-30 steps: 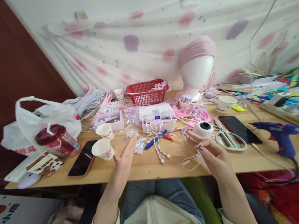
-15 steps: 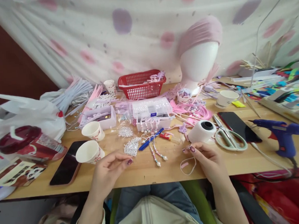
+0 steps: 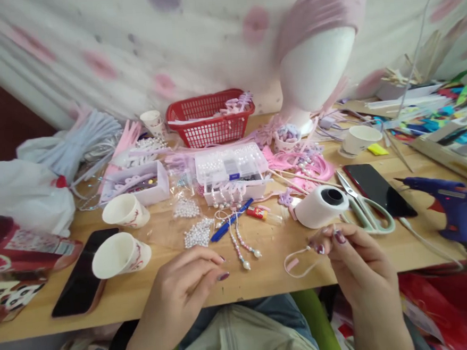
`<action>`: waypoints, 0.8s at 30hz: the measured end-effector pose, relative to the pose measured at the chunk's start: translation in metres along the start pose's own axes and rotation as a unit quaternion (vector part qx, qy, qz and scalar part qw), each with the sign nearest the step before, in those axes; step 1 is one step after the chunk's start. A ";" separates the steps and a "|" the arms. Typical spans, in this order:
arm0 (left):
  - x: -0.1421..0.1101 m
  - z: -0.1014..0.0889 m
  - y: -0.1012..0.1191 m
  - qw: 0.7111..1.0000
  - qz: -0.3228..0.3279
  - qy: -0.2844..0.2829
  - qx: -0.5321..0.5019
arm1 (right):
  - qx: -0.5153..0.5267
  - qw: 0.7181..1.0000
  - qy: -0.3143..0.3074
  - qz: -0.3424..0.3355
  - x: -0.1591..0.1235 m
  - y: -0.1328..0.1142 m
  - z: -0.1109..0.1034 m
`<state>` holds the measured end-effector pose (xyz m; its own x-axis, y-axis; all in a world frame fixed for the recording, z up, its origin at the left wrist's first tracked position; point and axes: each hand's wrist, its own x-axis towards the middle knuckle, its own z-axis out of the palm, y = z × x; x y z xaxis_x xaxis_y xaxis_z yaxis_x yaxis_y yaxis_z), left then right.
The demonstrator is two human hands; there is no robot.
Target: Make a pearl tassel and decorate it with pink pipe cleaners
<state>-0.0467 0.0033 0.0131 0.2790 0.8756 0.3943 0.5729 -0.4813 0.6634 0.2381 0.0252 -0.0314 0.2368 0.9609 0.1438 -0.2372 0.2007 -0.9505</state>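
Note:
My right hand (image 3: 359,262) pinches a thin white cord (image 3: 302,274), whose loop hangs to the left of the fingertips over the table's front. A small pink piece (image 3: 292,264) lies within that loop. My left hand (image 3: 185,290) is near the table edge, thumb and index tips a little apart, with nothing visible between them. Beyond it lie two beaded strands (image 3: 238,249) ending in large pearls, a pile of pearl beads (image 3: 197,234) and a blue pen (image 3: 232,221). Just past my right hand a white thread spool (image 3: 320,214) rests on its side, beside scissors (image 3: 366,208).
Two paper cups (image 3: 115,258) and a dark phone (image 3: 75,282) stand left. A clear bead box (image 3: 230,162), a red basket (image 3: 210,128) and a mannequin head (image 3: 315,78) are behind. Rightward lie another phone (image 3: 378,189) and a blue glue gun (image 3: 451,202).
My right hand has moved right and nearer with the cord. The left thumb and index finger have parted slightly. The whole view has shifted and come closer to the table.

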 end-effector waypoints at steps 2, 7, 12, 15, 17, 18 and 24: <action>0.002 -0.016 0.006 0.998 0.028 -0.018 0.057 | -0.005 0.999 -0.024 0.036 0.001 0.007 0.006; 0.015 -0.069 0.020 0.978 0.066 -0.072 0.184 | -0.069 0.991 -0.028 0.113 -0.001 0.014 0.027; 0.078 -0.113 0.010 0.975 0.019 -0.010 0.223 | -0.156 0.985 -0.012 0.074 0.000 0.017 0.037; 0.127 -0.115 -0.015 0.965 -0.037 -0.056 0.253 | -0.180 0.983 -0.018 0.035 0.004 0.023 0.035; 0.153 -0.107 -0.037 0.947 -0.074 -0.107 0.295 | -0.198 0.980 -0.014 0.005 0.006 0.026 0.032; 0.162 -0.100 -0.048 0.940 -0.093 -0.136 0.298 | -0.204 0.979 -0.014 -0.006 0.006 0.028 0.031; 0.174 -0.060 -0.087 0.935 -0.095 -0.154 0.306 | -0.189 0.981 0.034 0.037 0.000 0.029 0.034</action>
<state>-0.0944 0.1948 0.0623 0.2818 0.9585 0.0424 0.9420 -0.2848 0.1777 0.1994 0.0379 -0.0495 0.2968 0.9529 0.0632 0.1075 0.0324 -0.9937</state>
